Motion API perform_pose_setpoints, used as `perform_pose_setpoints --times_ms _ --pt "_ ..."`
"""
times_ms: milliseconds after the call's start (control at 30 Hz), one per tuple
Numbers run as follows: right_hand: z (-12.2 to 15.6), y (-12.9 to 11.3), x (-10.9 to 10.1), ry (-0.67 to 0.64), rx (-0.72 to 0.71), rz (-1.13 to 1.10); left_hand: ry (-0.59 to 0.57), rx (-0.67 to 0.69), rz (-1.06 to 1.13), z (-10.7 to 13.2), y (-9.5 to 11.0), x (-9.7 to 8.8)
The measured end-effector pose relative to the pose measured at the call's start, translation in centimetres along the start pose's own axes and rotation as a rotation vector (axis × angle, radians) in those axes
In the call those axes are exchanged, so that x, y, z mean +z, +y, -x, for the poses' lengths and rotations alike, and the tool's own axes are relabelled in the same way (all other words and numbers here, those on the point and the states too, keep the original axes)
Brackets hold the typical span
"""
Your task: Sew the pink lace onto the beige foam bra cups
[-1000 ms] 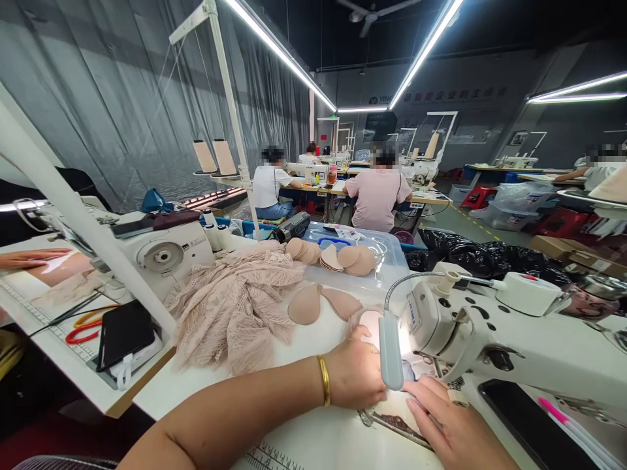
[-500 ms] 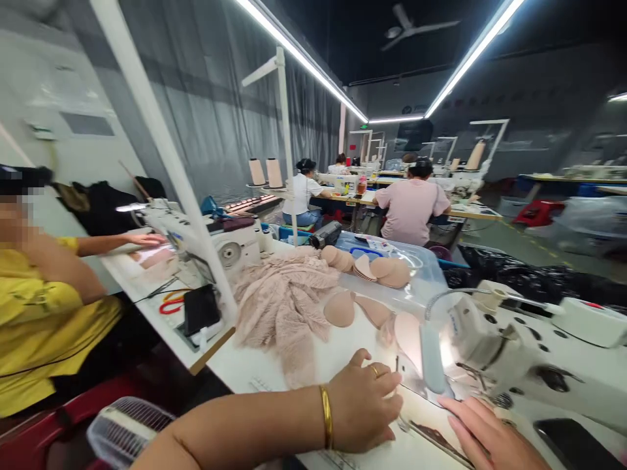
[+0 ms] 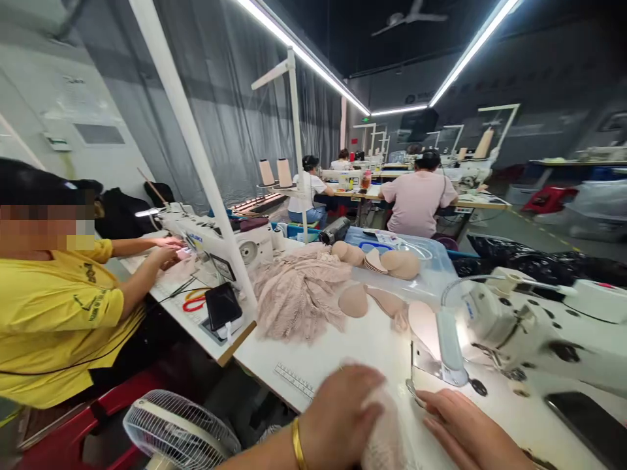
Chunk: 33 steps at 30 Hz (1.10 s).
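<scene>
My left hand (image 3: pixel 343 414), blurred and with a gold bangle at its wrist, is over the front of the white sewing table (image 3: pixel 333 362). A beige piece of lace fabric (image 3: pixel 386 434) hangs from its curled fingers. My right hand (image 3: pixel 470 427) lies with outstretched fingers at the front of the sewing machine (image 3: pixel 494 320), its fingertips beside a thin metal guide (image 3: pixel 410 378). Behind the needle area lies a pale bra cup (image 3: pixel 424 326), lit by the lamp. More beige cups (image 3: pixel 353 300) and a heap of lace (image 3: pixel 304 287) lie further back.
A clear plastic bin (image 3: pixel 431 258) bears stacked cups (image 3: pixel 399 263). A black phone (image 3: pixel 582 418) lies at right. A small fan (image 3: pixel 179 424) stands below the table's left edge. At left, a co-worker in a yellow shirt (image 3: pixel 59 313) works at another machine (image 3: pixel 196 241).
My left hand has moved left and down, and lace now hangs by it. The lace strip at the heap's front is gone from there. The co-worker's other hand has come to their machine.
</scene>
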State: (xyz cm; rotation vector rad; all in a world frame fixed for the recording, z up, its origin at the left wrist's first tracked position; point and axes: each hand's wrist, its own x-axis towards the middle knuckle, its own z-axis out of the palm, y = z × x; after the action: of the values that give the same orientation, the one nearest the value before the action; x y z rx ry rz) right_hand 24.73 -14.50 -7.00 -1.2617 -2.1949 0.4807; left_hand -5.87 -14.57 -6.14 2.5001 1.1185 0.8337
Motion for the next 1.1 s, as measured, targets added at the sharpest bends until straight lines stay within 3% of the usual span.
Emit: perform_pose_setpoints --times_ms 67,167,267,433,633,700,733,800,867,1000,1100 --pt "-0.2 -1.7 0.4 -0.027 0.077 -0.046 0.088 -0.234 0.022 -1.6 -0.6 -2.3" --pt "-0.6 -3.2 1.7 -0.024 0.179 -0.135 -0.018 -0.409 0.117 -3.7 -1.8 -3.6" --pt "-1.2 -4.3 3.4 0.026 0.238 -0.287 -0.057 -0.378 0.212 -4.3 -1.8 -2.9" --pt "-2.0 -5.4 5.2 0.079 0.315 -0.468 0.026 -0.363 0.427 -3.9 -0.1 -2.3" --pt "-1.8 -6.2 4.0 0.120 0.395 -0.646 0.081 -0.427 0.690 -4.1 0.4 -2.4" --pt "-1.7 -6.7 3.4 0.133 0.433 -0.735 0.029 -0.450 0.763 -4.2 0.2 -2.5" --pt "-1.7 -6.9 3.2 0.133 0.467 -0.801 -0.053 -0.452 0.801 -4.4 0.1 -2.6" --pt "-1.9 -7.1 2.9 0.144 0.545 -0.936 -0.270 -0.412 0.730 -5.3 -0.4 -3.3" --pt "-2.2 -6.9 2.7 0.185 0.599 -0.992 -0.367 -0.338 0.484 -7.1 -1.3 -4.2" --pt "-3.0 -6.0 2.7 0.252 0.624 -0.989 -0.200 -0.331 0.114 -12.4 -4.3 -5.3" --pt "-3.1 -5.5 2.8 0.268 0.624 -0.991 -0.161 -0.350 -0.024 -15.6 -6.6 -4.8"
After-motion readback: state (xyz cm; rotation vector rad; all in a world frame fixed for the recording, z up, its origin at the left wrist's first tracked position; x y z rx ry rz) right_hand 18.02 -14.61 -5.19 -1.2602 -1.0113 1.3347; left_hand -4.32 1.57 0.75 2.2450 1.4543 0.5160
